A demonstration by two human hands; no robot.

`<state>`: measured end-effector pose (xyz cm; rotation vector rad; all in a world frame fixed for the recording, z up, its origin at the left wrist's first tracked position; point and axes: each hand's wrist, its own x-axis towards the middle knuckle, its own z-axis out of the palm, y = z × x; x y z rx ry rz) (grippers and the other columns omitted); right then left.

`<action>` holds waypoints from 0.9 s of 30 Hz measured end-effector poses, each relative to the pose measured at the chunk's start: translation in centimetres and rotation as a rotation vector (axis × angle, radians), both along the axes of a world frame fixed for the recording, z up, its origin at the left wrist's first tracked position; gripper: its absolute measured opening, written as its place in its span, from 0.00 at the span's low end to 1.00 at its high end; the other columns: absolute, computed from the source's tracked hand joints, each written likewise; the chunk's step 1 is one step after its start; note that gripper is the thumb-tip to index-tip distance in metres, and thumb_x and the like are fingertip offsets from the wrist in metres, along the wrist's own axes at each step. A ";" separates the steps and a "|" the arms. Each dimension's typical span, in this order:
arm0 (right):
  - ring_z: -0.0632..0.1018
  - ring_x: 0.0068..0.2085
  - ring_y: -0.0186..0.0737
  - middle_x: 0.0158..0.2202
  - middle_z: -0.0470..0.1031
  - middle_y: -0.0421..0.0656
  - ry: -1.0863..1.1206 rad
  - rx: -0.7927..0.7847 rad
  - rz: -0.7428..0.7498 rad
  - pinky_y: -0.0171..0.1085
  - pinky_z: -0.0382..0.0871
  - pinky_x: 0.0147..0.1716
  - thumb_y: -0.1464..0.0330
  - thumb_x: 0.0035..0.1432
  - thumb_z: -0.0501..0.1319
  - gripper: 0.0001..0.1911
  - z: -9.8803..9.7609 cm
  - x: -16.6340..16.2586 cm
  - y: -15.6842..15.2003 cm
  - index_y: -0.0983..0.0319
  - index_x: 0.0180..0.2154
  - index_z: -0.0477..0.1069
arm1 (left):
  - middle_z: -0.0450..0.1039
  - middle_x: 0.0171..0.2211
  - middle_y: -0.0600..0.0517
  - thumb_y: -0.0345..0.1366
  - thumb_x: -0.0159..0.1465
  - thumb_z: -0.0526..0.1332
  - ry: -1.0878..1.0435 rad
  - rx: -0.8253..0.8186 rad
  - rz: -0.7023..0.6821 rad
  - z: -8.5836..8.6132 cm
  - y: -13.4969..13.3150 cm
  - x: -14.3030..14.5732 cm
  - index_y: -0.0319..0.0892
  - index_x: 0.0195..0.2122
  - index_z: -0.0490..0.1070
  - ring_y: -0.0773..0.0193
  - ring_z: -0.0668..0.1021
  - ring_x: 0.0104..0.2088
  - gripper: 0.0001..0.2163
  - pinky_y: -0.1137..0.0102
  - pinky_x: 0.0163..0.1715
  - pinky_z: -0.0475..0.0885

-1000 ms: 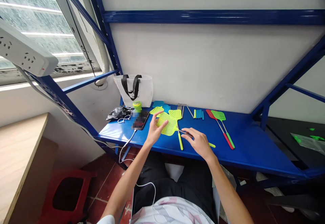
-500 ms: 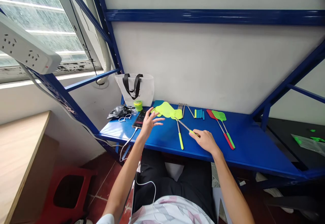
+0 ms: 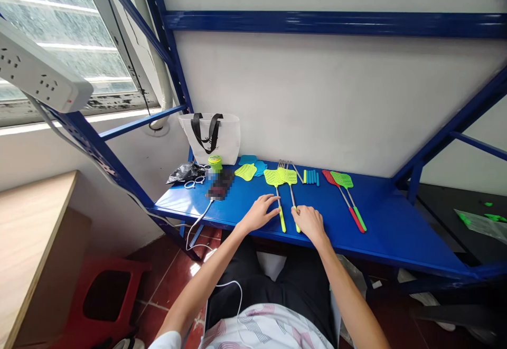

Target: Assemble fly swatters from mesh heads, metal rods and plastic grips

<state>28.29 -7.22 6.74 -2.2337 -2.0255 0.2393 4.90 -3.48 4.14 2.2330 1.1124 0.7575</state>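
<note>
On the near side of the long blue metal counter [image 3: 396, 222], in front of the seated person, two yellow-green plastic fly swatters with metal shafts lie almost parallel, their perforated heads at the far end and their handles toward the person. The left hand [image 3: 259, 214] is over the left yellow-green swatter [image 3: 272, 177], its fingers spread and released, thumb and forefinger apart beside the shaft and handle; from here I cannot tell whether they touch it. The right hand [image 3: 310, 221] has its fingers curled round the handle of the right yellow-green swatter [image 3: 291, 177], grasping it, with the handle's tip showing below. The two heads meet at their edges. Just left of them lies a loose yellow-green perforated head [image 3: 246, 172], with blue plastic swatter heads [image 3: 260, 168] beside and behind it. Farther back, slim metal rods [image 3: 283, 164] lie near the wall, and right of those sits a row of short blue tubes [image 3: 312, 177] with one yellow tube [image 3: 304, 177] at its left end. Well to the right, a red swatter [image 3: 356, 219] and a green swatter [image 3: 341, 180] lie together, heads overlapping. At the far left I see a white bag with black handles [image 3: 229, 145], a round yellow-green tub [image 3: 215, 163], white-handled scissors [image 3: 190, 185], a crumpled black plastic bag [image 3: 185, 172] and a dark phone, partly blurred [image 3: 224, 184], with a white cable [image 3: 203, 216] running off the near edge.
</note>
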 end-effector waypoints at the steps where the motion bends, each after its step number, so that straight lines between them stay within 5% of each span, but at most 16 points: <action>1: 0.87 0.44 0.53 0.42 0.88 0.54 -0.006 0.000 0.016 0.39 0.66 0.39 0.57 0.81 0.51 0.26 0.1 -0.1 -0.1 0.59 0.41 0.85 | 0.68 0.75 0.42 0.54 0.80 0.59 0.053 0.028 -0.001 -0.5 -0.1 0.4 0.52 0.72 0.72 0.41 0.67 0.77 0.24 0.44 0.75 0.65; 6: 0.87 0.42 0.49 0.41 0.87 0.50 -0.001 0.021 0.094 0.38 0.63 0.36 0.59 0.81 0.52 0.24 0.4 -0.3 -0.3 0.57 0.39 0.82 | 0.67 0.75 0.41 0.54 0.80 0.58 0.198 0.111 0.012 -1.7 -0.2 0.9 0.52 0.69 0.74 0.40 0.65 0.78 0.22 0.41 0.75 0.64; 15: 0.85 0.41 0.45 0.38 0.86 0.44 0.063 0.075 0.188 0.36 0.58 0.33 0.55 0.81 0.55 0.22 -0.9 -0.5 0.1 0.56 0.35 0.76 | 0.76 0.67 0.42 0.49 0.78 0.63 0.147 0.096 0.018 -1.0 0.5 -0.4 0.49 0.56 0.77 0.43 0.73 0.72 0.13 0.47 0.71 0.71; 22: 0.85 0.41 0.46 0.39 0.85 0.44 0.093 0.088 0.123 0.37 0.61 0.34 0.53 0.82 0.51 0.23 -0.4 1.9 0.9 0.56 0.37 0.75 | 0.76 0.67 0.41 0.48 0.78 0.62 0.119 0.080 0.035 -1.1 1.2 -1.4 0.48 0.64 0.72 0.44 0.75 0.70 0.18 0.48 0.71 0.70; 27: 0.82 0.50 0.47 0.48 0.82 0.47 0.042 0.216 0.105 0.37 0.66 0.36 0.58 0.81 0.51 0.17 -1.6 4.3 1.8 0.56 0.45 0.76 | 0.74 0.68 0.39 0.47 0.81 0.55 0.140 0.173 0.193 -2.5 3.0 -2.7 0.45 0.66 0.72 0.43 0.73 0.72 0.19 0.46 0.72 0.68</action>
